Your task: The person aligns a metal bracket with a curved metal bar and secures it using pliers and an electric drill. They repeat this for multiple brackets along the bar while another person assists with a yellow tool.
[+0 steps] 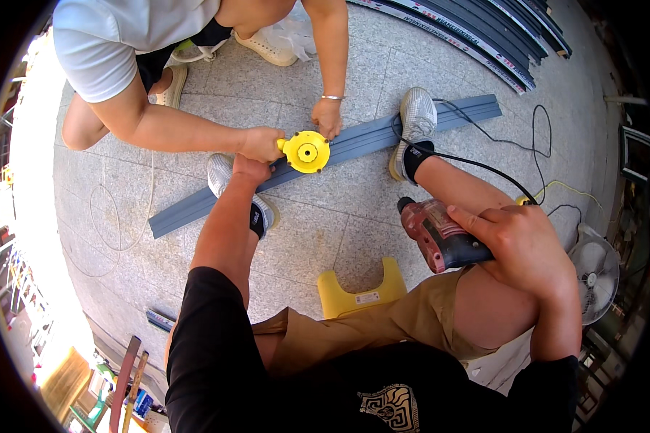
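A long grey ribbed metal profile (372, 140) lies slantwise across the floor, passing by both of my shoes. My left hand (251, 169) is closed at its edge, with the fingers partly hidden. In my right hand (516, 242) is a red and black electric drill (444, 234), its chuck toward the upper left and clear of the profile. A person opposite me holds a round yellow tool (307, 152) over the profile with one hand (261, 143), close against my left hand. That person's other hand (327, 117) touches the profile just beyond the tool.
A yellow plastic stool (362, 290) stands between my legs. The black cord (500, 172) runs past my right shoe (417, 119). More dark profiles (477, 36) are stacked at the far right. A fan (594, 280) stands to my right; wooden handles (128, 382) lie at lower left.
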`<action>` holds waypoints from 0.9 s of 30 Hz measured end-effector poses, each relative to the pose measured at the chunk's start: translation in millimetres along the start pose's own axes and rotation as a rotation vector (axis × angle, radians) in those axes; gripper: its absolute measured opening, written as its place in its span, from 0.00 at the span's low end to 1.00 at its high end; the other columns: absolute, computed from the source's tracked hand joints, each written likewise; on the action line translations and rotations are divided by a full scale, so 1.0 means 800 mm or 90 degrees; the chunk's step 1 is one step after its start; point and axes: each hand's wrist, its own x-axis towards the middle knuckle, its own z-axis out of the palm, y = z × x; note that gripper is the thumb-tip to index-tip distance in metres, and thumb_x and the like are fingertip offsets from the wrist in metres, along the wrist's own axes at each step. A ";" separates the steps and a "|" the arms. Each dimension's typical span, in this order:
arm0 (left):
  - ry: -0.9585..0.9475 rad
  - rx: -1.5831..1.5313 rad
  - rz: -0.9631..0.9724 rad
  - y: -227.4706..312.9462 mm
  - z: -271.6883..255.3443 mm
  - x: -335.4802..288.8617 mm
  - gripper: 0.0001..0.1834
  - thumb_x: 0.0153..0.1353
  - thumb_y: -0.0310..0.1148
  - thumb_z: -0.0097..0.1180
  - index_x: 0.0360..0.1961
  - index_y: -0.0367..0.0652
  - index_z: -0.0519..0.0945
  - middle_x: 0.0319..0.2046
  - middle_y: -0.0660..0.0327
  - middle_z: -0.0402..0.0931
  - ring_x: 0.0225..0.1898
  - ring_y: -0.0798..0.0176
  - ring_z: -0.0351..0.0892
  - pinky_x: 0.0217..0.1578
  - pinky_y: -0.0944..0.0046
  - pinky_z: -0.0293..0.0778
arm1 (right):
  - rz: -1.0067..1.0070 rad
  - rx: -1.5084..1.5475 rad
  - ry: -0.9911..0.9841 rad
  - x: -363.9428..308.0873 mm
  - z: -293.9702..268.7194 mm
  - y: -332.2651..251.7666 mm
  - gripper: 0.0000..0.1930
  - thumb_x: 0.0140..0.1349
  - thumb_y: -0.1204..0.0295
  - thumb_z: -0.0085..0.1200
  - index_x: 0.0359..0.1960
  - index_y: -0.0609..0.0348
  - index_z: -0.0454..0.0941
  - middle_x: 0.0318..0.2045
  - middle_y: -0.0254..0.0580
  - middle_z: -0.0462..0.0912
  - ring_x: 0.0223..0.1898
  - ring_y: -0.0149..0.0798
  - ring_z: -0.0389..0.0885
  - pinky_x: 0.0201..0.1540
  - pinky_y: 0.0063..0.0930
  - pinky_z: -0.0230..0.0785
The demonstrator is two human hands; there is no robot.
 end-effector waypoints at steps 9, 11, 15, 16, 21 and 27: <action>-0.047 -0.027 -0.033 0.001 -0.009 -0.001 0.39 0.63 0.53 0.73 0.75 0.71 0.76 0.78 0.67 0.69 0.81 0.54 0.62 0.82 0.51 0.58 | 0.001 -0.009 0.002 0.000 0.001 0.002 0.35 0.49 0.76 0.65 0.66 0.49 0.85 0.37 0.40 0.90 0.39 0.51 0.90 0.43 0.43 0.82; -0.054 -0.028 -0.045 0.001 -0.009 0.000 0.39 0.62 0.53 0.73 0.76 0.71 0.75 0.79 0.68 0.69 0.82 0.55 0.62 0.82 0.51 0.58 | -0.003 -0.011 0.012 0.000 0.001 0.001 0.35 0.49 0.76 0.65 0.65 0.49 0.85 0.37 0.40 0.90 0.38 0.50 0.90 0.43 0.43 0.83; -0.089 -0.043 -0.061 0.000 -0.008 0.003 0.39 0.64 0.53 0.73 0.76 0.73 0.75 0.80 0.68 0.67 0.82 0.55 0.60 0.83 0.51 0.58 | -0.007 -0.015 0.043 -0.001 0.007 0.002 0.37 0.45 0.74 0.70 0.64 0.48 0.86 0.35 0.44 0.90 0.36 0.54 0.89 0.38 0.47 0.80; -0.090 -0.042 -0.064 -0.006 -0.008 0.002 0.39 0.64 0.53 0.73 0.76 0.73 0.75 0.80 0.68 0.67 0.82 0.55 0.60 0.83 0.51 0.58 | -0.004 -0.018 0.022 -0.001 0.004 0.001 0.36 0.47 0.75 0.67 0.65 0.49 0.86 0.36 0.42 0.90 0.37 0.52 0.90 0.41 0.45 0.81; 0.048 0.032 0.030 0.004 -0.037 -0.011 0.28 0.69 0.48 0.65 0.69 0.59 0.81 0.73 0.59 0.75 0.76 0.51 0.71 0.76 0.43 0.65 | 0.001 -0.022 -0.011 -0.003 0.004 0.001 0.36 0.49 0.76 0.65 0.66 0.49 0.85 0.37 0.40 0.90 0.38 0.51 0.90 0.44 0.44 0.83; -0.018 0.157 -0.094 0.045 -0.050 -0.041 0.21 0.73 0.39 0.55 0.63 0.53 0.86 0.61 0.57 0.85 0.66 0.53 0.81 0.65 0.39 0.70 | -0.002 -0.030 0.046 -0.010 0.012 0.004 0.37 0.46 0.74 0.69 0.65 0.47 0.85 0.34 0.43 0.89 0.36 0.53 0.89 0.40 0.47 0.81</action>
